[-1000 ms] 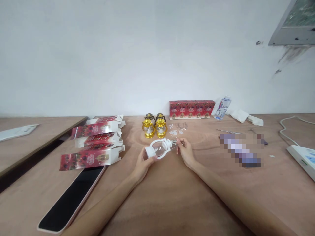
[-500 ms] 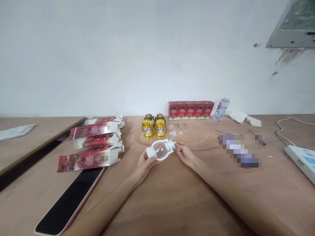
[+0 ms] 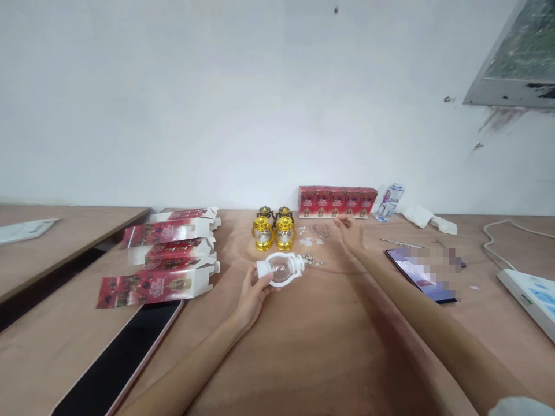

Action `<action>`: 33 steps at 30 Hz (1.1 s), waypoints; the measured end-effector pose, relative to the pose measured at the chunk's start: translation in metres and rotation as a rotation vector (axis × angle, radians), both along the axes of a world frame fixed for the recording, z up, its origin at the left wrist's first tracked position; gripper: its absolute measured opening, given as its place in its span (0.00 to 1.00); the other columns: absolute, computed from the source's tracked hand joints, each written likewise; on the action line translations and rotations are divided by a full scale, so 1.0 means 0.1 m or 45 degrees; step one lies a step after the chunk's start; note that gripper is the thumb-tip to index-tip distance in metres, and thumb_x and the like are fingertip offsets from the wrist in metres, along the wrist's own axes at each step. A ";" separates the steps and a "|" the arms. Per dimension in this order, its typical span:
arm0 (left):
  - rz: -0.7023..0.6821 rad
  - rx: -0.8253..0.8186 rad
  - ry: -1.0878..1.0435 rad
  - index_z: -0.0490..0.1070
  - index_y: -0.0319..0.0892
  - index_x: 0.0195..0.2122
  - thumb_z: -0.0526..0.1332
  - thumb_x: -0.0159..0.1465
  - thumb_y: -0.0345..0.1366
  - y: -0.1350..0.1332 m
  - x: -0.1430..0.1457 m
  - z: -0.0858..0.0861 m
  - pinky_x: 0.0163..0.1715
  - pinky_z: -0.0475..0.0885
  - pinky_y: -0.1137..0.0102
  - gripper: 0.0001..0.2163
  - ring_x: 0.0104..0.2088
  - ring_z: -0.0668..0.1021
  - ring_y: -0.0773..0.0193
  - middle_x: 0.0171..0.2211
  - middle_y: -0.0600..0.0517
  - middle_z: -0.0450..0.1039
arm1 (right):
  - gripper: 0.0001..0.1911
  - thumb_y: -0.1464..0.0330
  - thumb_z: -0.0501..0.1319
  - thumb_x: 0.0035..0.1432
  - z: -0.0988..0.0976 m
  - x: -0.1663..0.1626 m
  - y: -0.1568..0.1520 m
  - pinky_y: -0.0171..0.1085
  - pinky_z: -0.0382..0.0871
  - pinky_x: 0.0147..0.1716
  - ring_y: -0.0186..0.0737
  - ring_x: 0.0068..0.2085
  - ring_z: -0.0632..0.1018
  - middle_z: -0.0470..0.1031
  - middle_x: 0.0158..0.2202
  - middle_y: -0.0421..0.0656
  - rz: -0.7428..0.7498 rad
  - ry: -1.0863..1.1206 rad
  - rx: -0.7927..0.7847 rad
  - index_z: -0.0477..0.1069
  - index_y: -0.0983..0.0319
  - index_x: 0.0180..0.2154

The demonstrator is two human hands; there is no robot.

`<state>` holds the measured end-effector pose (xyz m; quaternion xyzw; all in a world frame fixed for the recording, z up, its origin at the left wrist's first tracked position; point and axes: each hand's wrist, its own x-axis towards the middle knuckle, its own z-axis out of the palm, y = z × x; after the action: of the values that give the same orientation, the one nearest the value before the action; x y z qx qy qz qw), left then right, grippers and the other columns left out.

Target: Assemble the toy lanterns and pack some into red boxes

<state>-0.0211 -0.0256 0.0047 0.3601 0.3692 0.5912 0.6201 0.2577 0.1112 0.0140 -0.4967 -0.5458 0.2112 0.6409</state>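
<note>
A small white lantern (image 3: pixel 293 276) with a clear globe lies sideways in my left hand (image 3: pixel 251 297), whose fingers wrap round its base. My right hand (image 3: pixel 350 234) is away from the lantern, over the far part of the table, its fingertips drawn together beside some thin wire pieces (image 3: pixel 321 230). Whether anything sits in that pinch is too small to tell. Between the hands are several small round silvery discs (image 3: pixel 315 262) and small white pieces (image 3: pixel 306 241). Two gold lanterns (image 3: pixel 262 234) stand upright behind the white one, with two dark bronze lanterns (image 3: pixel 265 212) at their back.
Flattened red and white boxes (image 3: pixel 151 289) overlap at left above a dark-screened phone (image 3: pixel 121 355). A red printed box row (image 3: pixel 338 202) stands by the wall near a bottle (image 3: pixel 390 202) and crumpled tissue (image 3: pixel 418 216). Rightward are tweezers (image 3: pixel 401 244), another phone (image 3: pixel 416 276) and a power strip (image 3: pixel 531 294).
My right hand has left the top of the white lantern and reached forward and right to the wire pieces. The silvery discs are now uncovered. My left hand still holds the lantern.
</note>
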 end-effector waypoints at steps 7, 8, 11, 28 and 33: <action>0.100 0.148 0.125 0.65 0.43 0.37 0.71 0.46 0.39 0.01 -0.03 -0.02 0.35 0.69 0.73 0.20 0.35 0.74 0.67 0.34 0.56 0.71 | 0.05 0.75 0.61 0.48 -0.23 0.04 0.13 0.44 0.65 0.46 0.42 0.39 0.75 0.78 0.33 0.45 0.082 -0.598 0.010 0.74 0.61 0.26; 0.165 0.190 0.185 0.66 0.43 0.38 0.71 0.46 0.39 0.02 -0.03 -0.03 0.37 0.68 0.72 0.20 0.36 0.73 0.66 0.35 0.55 0.71 | 0.06 0.75 0.61 0.48 -0.24 0.04 0.11 0.45 0.64 0.48 0.43 0.41 0.75 0.78 0.34 0.45 0.085 -0.646 0.023 0.74 0.61 0.26; 0.365 0.345 0.472 0.68 0.44 0.41 0.71 0.45 0.41 0.03 -0.07 -0.02 0.43 0.67 0.68 0.23 0.42 0.72 0.60 0.39 0.52 0.71 | 0.07 0.74 0.60 0.51 -0.22 -0.02 -0.04 0.48 0.60 0.54 0.46 0.47 0.72 0.77 0.40 0.47 0.059 -0.736 0.082 0.75 0.60 0.30; 0.562 0.997 1.974 0.76 0.53 0.44 0.67 0.52 0.45 -0.07 -0.14 0.03 0.41 0.56 0.61 0.17 0.40 0.66 0.52 0.38 0.45 0.66 | 0.09 0.67 0.56 0.61 -0.11 -1.12 -1.34 0.41 0.65 0.35 0.39 0.34 0.73 0.75 0.32 0.43 0.425 -0.766 0.615 0.74 0.56 0.31; 0.586 0.810 2.020 0.75 0.50 0.44 0.67 0.51 0.42 -0.04 -0.15 0.03 0.40 0.58 0.60 0.18 0.43 0.66 0.50 0.41 0.45 0.63 | 0.09 0.67 0.51 0.63 -0.16 -0.99 -1.20 0.40 0.65 0.37 0.40 0.36 0.73 0.73 0.33 0.44 0.364 -0.805 0.437 0.69 0.59 0.33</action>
<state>-0.0358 -0.0292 0.0079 0.7364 0.5719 0.3519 -0.0825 0.1587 -0.0088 -0.0019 -0.3416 -0.8075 0.0404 0.4791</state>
